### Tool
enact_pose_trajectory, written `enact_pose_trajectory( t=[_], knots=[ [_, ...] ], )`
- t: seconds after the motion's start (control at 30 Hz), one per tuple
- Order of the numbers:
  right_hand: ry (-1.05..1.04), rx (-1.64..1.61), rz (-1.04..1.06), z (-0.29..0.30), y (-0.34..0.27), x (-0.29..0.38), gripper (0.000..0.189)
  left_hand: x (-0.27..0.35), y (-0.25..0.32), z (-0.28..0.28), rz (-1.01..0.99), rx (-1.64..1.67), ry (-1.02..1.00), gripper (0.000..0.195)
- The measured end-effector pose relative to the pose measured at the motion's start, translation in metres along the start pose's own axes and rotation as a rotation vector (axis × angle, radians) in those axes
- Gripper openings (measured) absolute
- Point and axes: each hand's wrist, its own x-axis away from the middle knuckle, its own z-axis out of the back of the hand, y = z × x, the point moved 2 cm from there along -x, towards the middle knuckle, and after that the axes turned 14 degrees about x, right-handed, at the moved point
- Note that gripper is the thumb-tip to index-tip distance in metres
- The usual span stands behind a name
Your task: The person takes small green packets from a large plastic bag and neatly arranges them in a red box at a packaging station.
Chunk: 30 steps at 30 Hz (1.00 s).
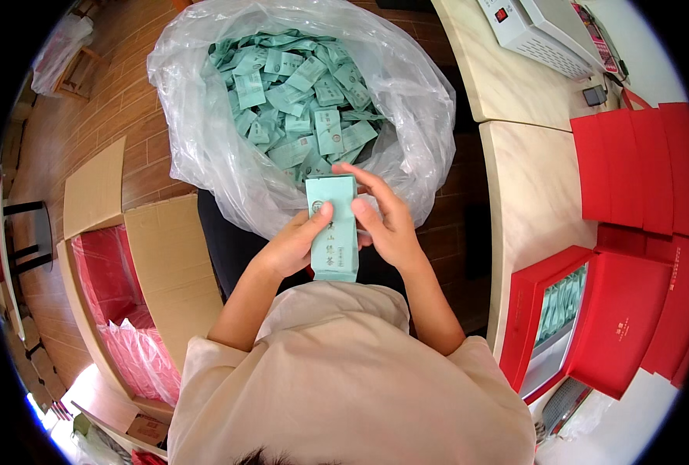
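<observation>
In front of my body, my left hand (289,244) holds a pale green foil tea packet (334,232) upright, its thumb pressed on the printed front. The packet looks thick; whether more packets lie behind it cannot be told. My right hand (388,224) cups the packet's right side, its thumb at the edge and its index fingertip by the top corner. Some right fingers are hidden behind the packet. Just beyond my hands, a large clear plastic bag (420,116) stands wide open, filled with many loose green packets (306,99).
On the right, a marble-patterned table (524,174) bears an open red gift box (521,325) with a row of green packets, red bags (635,168) and a grey machine (542,35). At left, an open cardboard carton (170,256) holds plastic-wrapped red boxes (138,354).
</observation>
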Motion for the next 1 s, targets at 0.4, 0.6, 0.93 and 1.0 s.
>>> enact_pose_trajectory(
  t=[0.4,0.6,0.93,1.0],
  knots=[
    [0.043,0.447,0.29,-0.009,-0.025,0.0,0.044,-0.006,-0.006,0.021,-0.078,0.059,0.361,0.048],
    [0.069,0.489,0.357,-0.009,-0.024,0.001,0.028,-0.003,-0.001,0.016,-0.047,-0.104,0.335,0.077],
    [0.189,0.122,-0.094,-0.016,-0.012,0.012,0.019,-0.008,-0.011,0.024,-0.034,0.012,0.15,0.061],
    [0.212,0.16,-0.02,-0.013,-0.01,0.014,0.024,-0.014,-0.009,0.023,-0.072,0.172,0.134,0.063]
  ],
)
